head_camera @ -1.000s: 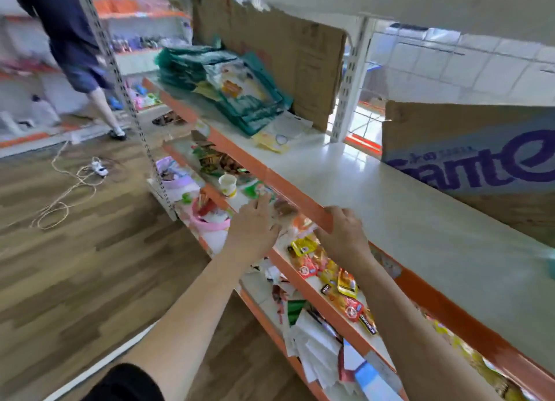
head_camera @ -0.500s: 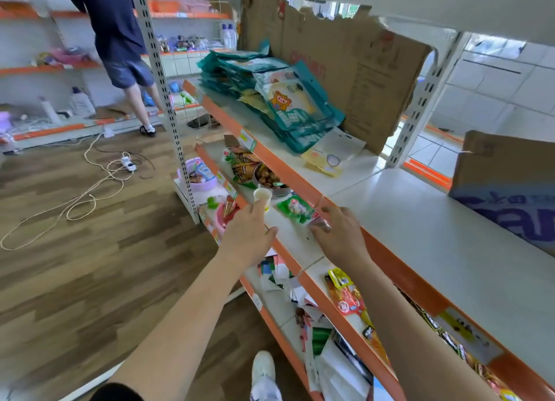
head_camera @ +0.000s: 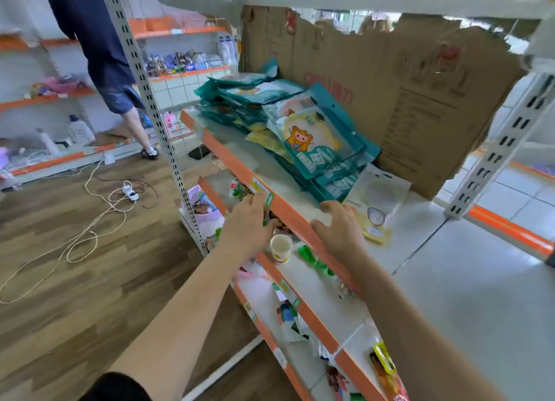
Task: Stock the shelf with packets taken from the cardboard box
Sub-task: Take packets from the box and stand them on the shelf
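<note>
A heap of teal packets [head_camera: 303, 136] with a cartoon animal on the front lies on the white upper shelf [head_camera: 468, 295], leaning towards a torn cardboard sheet [head_camera: 414, 100] at the back. A pale yellow packet [head_camera: 379, 202] lies flat beside the heap. My right hand [head_camera: 338, 228] rests over the shelf's orange front edge [head_camera: 231, 157], fingers stretched towards the heap and holding nothing. My left hand [head_camera: 249, 223] reaches just under that edge, fingertips near a price label; it holds nothing that I can see. The cardboard box is out of view.
A paper cup [head_camera: 280, 247], green packets [head_camera: 312, 258] and snack packs sit on the lower shelves. A perforated steel upright [head_camera: 162, 124] stands left of the shelf. A person [head_camera: 102, 58] stands at far shelves, and a white cable with a power strip [head_camera: 130, 192] lies on the wood floor.
My view has swung left along the shelf, so the printed cardboard box has left the frame. Both hands have slid left along the orange edge, closer to the teal packets.
</note>
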Tool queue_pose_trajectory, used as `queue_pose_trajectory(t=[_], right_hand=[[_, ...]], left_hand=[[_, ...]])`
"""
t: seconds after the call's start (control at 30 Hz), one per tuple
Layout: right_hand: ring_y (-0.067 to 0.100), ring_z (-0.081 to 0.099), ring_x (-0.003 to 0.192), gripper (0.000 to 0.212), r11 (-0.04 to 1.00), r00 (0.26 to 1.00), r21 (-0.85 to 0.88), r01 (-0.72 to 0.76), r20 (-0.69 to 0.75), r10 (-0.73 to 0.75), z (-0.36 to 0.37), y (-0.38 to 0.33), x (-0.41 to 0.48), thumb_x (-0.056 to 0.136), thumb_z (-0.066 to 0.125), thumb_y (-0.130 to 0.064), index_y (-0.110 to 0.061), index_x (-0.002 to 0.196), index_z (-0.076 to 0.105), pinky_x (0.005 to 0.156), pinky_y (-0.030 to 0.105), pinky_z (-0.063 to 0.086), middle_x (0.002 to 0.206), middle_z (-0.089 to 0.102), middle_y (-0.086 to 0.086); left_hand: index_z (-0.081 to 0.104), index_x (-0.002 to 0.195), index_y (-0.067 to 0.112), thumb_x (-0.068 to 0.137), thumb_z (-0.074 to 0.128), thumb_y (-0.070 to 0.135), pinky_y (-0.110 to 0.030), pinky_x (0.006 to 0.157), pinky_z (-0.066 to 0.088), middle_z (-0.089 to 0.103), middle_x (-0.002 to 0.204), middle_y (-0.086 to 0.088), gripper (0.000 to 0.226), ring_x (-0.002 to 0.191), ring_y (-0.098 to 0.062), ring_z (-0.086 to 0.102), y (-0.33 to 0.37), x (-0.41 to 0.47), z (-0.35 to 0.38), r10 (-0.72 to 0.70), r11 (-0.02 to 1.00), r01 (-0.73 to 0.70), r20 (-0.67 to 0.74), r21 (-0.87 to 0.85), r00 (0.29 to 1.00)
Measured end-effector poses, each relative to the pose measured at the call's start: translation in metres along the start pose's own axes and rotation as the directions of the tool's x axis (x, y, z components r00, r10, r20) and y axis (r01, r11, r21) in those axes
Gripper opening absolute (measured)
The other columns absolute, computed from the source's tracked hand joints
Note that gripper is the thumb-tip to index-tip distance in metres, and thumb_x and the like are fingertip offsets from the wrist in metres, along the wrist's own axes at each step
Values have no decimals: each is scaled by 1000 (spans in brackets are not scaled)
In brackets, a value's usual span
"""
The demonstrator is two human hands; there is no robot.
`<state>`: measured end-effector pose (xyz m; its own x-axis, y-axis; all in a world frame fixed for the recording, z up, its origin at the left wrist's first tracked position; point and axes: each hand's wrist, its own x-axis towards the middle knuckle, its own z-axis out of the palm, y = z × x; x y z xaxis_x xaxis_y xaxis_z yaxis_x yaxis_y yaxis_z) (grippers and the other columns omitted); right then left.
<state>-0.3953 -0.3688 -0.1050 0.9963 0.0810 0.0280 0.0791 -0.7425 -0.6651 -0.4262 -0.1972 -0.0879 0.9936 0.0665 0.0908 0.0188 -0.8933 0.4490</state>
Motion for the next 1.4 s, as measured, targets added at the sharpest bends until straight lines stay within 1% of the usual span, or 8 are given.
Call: queue_pose_trajectory(t=[0.27,0.5,0.8,0.87,0.93,1.0,1.2,1.4], right_hand=[[24,42,129,50,992,993,40,-116,-26,117,7,1,62,91,57,-27,-14,137,42,107,38,32,140,45,7],[25,49,121,48,962,961,141,-235,-113,251,13,-7,119,91,58,-25,-10,134,44,97,35,40,136,49,9],[12,53,72,50,796,798,346,-497,-179,576,10,-5,173,92,57,-28,-10,135,39,66,29,43,114,56,7],[19,60,84,44,731,763,461,-502,-161,626,11,-1,177,90,60,-25,-9,128,45,75,34,50,112,60,8],[29,62,92,14,664,728,575,-479,-162,666,11,3,179,90,60,-20,-15,102,56,87,45,51,98,65,11],[28,59,84,8,598,689,638,-486,-142,711,8,6,180,91,59,-18,-18,84,54,78,42,49,84,60,10],[14,39,50,14,437,629,712,-550,9,777,-2,10,194,92,56,-24,-10,88,56,45,26,26,64,45,7],[10,34,53,16,390,647,752,-531,63,759,-9,17,202,92,55,-18,-6,103,55,35,18,25,68,42,5]], left_hand=[[31,143,13,94,51,30,-37,103,33,40,141,-8,56,129,-27,38,-14,78,-9,45,999,-45,-39,-16,998],[40,139,14,93,53,29,-35,107,28,41,139,-9,50,130,-27,33,-14,168,-29,253,967,-251,-73,29,965],[42,137,15,92,52,35,-41,100,36,45,135,-10,50,123,-32,41,4,276,-39,530,846,-530,23,60,848],[38,138,16,92,50,41,-44,100,37,43,137,-10,54,127,-33,38,11,293,-35,526,838,-535,100,106,844],[30,141,14,92,46,48,-50,104,32,36,143,-14,62,132,-37,30,18,305,-29,482,843,-516,212,150,850],[21,144,14,92,41,56,-55,106,26,29,148,-17,70,134,-40,26,25,314,-24,425,841,-495,301,217,854],[25,140,15,80,56,63,-52,99,35,31,143,-22,83,130,-43,30,40,331,-11,349,779,-491,381,390,856],[-6,149,10,70,78,47,-41,85,47,37,140,-23,121,118,-35,49,53,340,-4,304,912,-390,433,124,849]])
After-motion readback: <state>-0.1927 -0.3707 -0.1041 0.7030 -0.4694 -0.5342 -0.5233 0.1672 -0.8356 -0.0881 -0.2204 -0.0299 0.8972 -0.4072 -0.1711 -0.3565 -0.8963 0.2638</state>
